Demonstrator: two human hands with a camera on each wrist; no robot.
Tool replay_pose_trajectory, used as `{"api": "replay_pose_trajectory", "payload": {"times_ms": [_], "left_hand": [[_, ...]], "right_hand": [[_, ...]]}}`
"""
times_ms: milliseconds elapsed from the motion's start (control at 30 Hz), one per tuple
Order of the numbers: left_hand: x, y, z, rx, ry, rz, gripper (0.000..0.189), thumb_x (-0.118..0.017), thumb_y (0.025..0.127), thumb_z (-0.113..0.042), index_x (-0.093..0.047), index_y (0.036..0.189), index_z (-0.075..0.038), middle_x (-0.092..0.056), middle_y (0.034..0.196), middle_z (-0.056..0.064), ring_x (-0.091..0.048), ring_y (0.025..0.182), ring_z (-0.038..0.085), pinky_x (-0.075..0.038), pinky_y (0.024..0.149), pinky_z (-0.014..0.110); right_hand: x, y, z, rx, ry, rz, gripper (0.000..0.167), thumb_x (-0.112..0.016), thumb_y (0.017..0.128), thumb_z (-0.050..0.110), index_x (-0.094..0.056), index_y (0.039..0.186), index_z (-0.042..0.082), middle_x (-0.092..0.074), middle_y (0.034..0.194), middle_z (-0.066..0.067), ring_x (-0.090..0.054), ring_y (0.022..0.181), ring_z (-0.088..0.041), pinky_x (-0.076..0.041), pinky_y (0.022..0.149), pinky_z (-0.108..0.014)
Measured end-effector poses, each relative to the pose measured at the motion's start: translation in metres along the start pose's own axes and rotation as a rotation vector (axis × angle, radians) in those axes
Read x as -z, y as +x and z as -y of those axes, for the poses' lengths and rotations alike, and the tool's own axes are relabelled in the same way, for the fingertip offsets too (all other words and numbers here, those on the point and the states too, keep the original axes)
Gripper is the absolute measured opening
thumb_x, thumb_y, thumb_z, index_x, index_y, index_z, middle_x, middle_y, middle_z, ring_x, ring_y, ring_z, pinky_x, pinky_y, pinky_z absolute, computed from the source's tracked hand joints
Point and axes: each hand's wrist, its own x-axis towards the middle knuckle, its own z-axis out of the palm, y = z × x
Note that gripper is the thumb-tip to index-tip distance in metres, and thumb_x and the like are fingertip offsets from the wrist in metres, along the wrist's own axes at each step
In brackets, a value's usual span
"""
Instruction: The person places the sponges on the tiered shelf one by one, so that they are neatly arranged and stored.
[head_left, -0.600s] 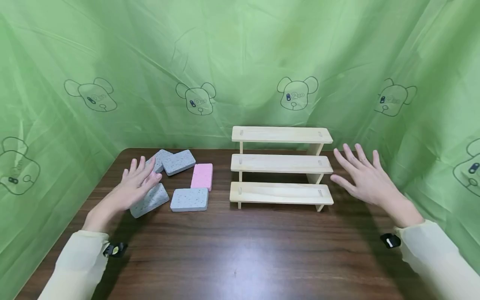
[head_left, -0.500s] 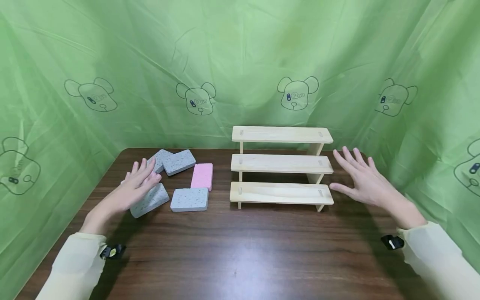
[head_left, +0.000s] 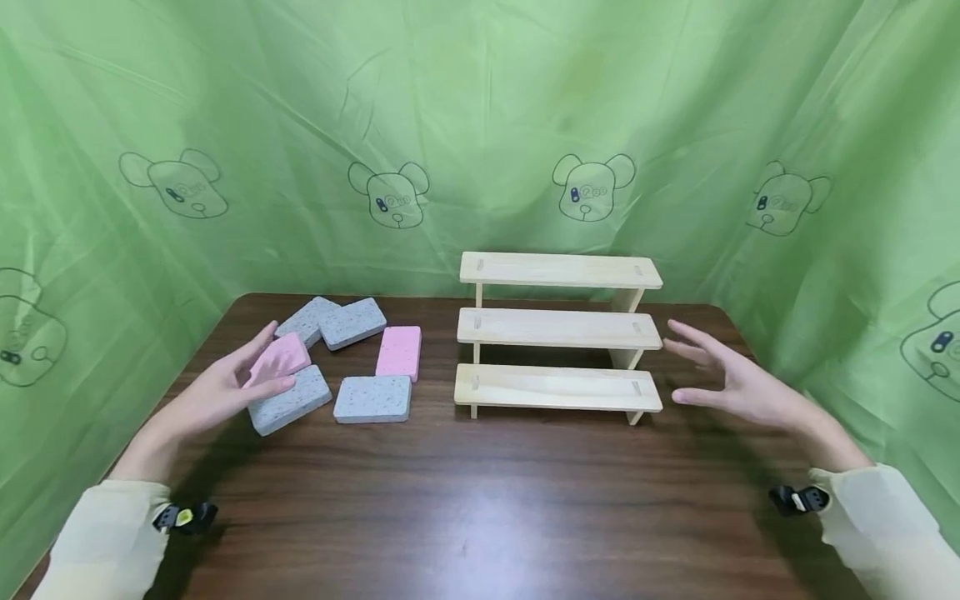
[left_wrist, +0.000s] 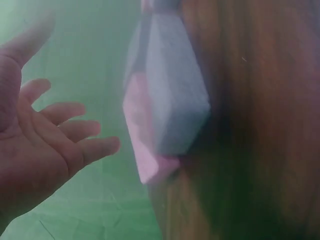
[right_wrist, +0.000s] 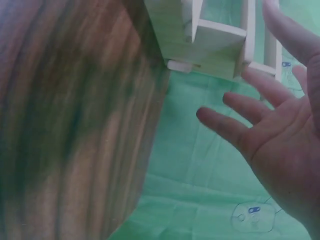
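My left hand (head_left: 217,390) hovers above the table's left side, thumb and fingers apart and holding nothing. Just beyond its fingers a pink sponge (head_left: 282,355) lies behind a grey-blue sponge (head_left: 291,403); the hand overlaps both in the head view. In the left wrist view, that hand (left_wrist: 45,130) is apart from the pink sponge (left_wrist: 137,115) and grey-blue sponge (left_wrist: 175,90). My right hand (head_left: 742,387) hangs beside the three-tier wooden stand (head_left: 558,327), fingers spread toward its right end and holding nothing. Part of the stand (right_wrist: 220,32) shows above the right fingers in the right wrist view.
Two more grey-blue sponges (head_left: 352,323) overlap at the back left. Another pink sponge (head_left: 399,353) touches a grey-blue one (head_left: 372,400) nearer the stand. All rest on a dark wooden table (head_left: 420,508). A green curtain (head_left: 480,125) hangs behind and on both sides.
Both hands have turned from palm-down to palms facing inward. The left hand has drawn slightly back and left, uncovering the pink sponge. The sponges and stand stay in place.
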Motion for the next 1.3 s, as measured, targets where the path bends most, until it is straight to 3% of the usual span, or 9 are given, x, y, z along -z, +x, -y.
{"api": "replay_pose_trajectory", "payload": {"times_ms": [100, 167, 267, 400, 500, 633, 867, 1033, 1300], "left_hand": [[-0.002, -0.006, 0.009, -0.037, -0.035, -0.007, 0.095, -0.079, 0.091, -0.031, -0.015, 0.160, -0.043, -0.022, 0.166, 0.007, -0.028, 0.147, 0.030, -0.034, 0.108, 0.016], [-0.004, -0.009, 0.015, -0.062, -0.085, -0.009, 0.096, -0.080, 0.090, -0.025, -0.018, 0.162, -0.035, -0.024, 0.166, 0.011, -0.033, 0.145, 0.025, -0.033, 0.099, 0.004], [-0.005, -0.013, 0.022, -0.070, -0.149, -0.018, 0.097, -0.082, 0.088, -0.020, -0.021, 0.163, -0.025, -0.028, 0.162, 0.020, -0.044, 0.138, 0.015, -0.041, 0.096, 0.009], [-0.003, -0.018, 0.032, -0.009, -0.111, -0.083, 0.094, -0.084, 0.086, -0.026, -0.028, 0.162, -0.024, -0.040, 0.155, 0.025, -0.052, 0.127, 0.003, -0.045, 0.088, 0.009], [-0.001, -0.020, 0.038, 0.040, -0.062, -0.129, 0.092, -0.085, 0.085, -0.032, -0.033, 0.160, -0.025, -0.046, 0.150, 0.025, -0.052, 0.123, 0.007, -0.043, 0.083, 0.010], [-0.002, -0.022, 0.043, 0.068, -0.079, -0.115, 0.099, -0.086, 0.084, -0.029, -0.026, 0.162, -0.019, -0.045, 0.149, 0.027, -0.052, 0.122, 0.023, -0.046, 0.083, 0.014], [-0.009, -0.024, 0.047, 0.029, -0.136, -0.072, 0.106, -0.088, 0.081, -0.017, -0.019, 0.160, -0.002, -0.037, 0.150, 0.035, -0.039, 0.131, 0.050, -0.047, 0.085, 0.010], [-0.012, -0.024, 0.047, -0.012, -0.116, -0.068, 0.105, -0.090, 0.079, -0.015, -0.023, 0.158, -0.001, -0.039, 0.149, 0.035, -0.040, 0.129, 0.050, -0.047, 0.084, 0.010], [-0.015, -0.026, 0.047, 0.005, -0.069, -0.036, 0.100, -0.091, 0.078, -0.019, -0.030, 0.154, 0.003, -0.046, 0.145, 0.032, -0.044, 0.125, 0.045, -0.050, 0.083, 0.016]], "right_hand": [[-0.002, -0.003, -0.006, 0.015, 0.041, -0.003, 0.090, -0.079, 0.089, 0.007, -0.028, 0.161, 0.023, -0.053, 0.147, -0.012, -0.052, 0.131, -0.007, -0.044, 0.096, -0.013], [-0.002, -0.004, -0.011, 0.008, 0.064, -0.019, 0.083, -0.078, 0.089, 0.005, -0.035, 0.158, 0.021, -0.056, 0.144, -0.010, -0.055, 0.127, -0.009, -0.045, 0.096, -0.014], [-0.002, -0.005, -0.022, -0.011, 0.113, -0.034, 0.076, -0.077, 0.089, 0.002, -0.042, 0.154, 0.019, -0.057, 0.143, -0.007, -0.055, 0.128, -0.012, -0.046, 0.097, -0.016], [-0.006, -0.007, -0.037, -0.035, 0.153, -0.009, 0.069, -0.076, 0.091, 0.004, -0.045, 0.152, 0.015, -0.055, 0.146, -0.006, -0.054, 0.131, -0.019, -0.048, 0.098, -0.021], [-0.011, -0.008, -0.044, -0.051, 0.201, 0.021, 0.066, -0.075, 0.092, 0.006, -0.045, 0.151, 0.011, -0.050, 0.150, -0.004, -0.052, 0.133, -0.022, -0.049, 0.098, -0.024], [-0.017, -0.009, -0.049, -0.059, 0.253, 0.046, 0.064, -0.073, 0.093, 0.004, -0.045, 0.150, 0.007, -0.046, 0.153, -0.001, -0.053, 0.132, -0.021, -0.050, 0.097, -0.024], [-0.023, -0.006, -0.052, -0.104, 0.291, 0.081, 0.062, -0.073, 0.093, 0.006, -0.047, 0.149, 0.012, -0.044, 0.154, -0.007, -0.055, 0.130, -0.032, -0.052, 0.095, -0.027], [-0.028, -0.003, -0.054, -0.120, 0.334, 0.102, 0.063, -0.073, 0.094, 0.005, -0.045, 0.150, 0.007, -0.045, 0.151, -0.021, -0.053, 0.128, -0.042, -0.053, 0.092, -0.029], [-0.033, 0.001, -0.054, -0.102, 0.396, 0.143, 0.062, -0.070, 0.095, 0.003, -0.043, 0.150, 0.000, -0.046, 0.148, -0.025, -0.063, 0.120, -0.020, -0.057, 0.089, -0.034]]}}
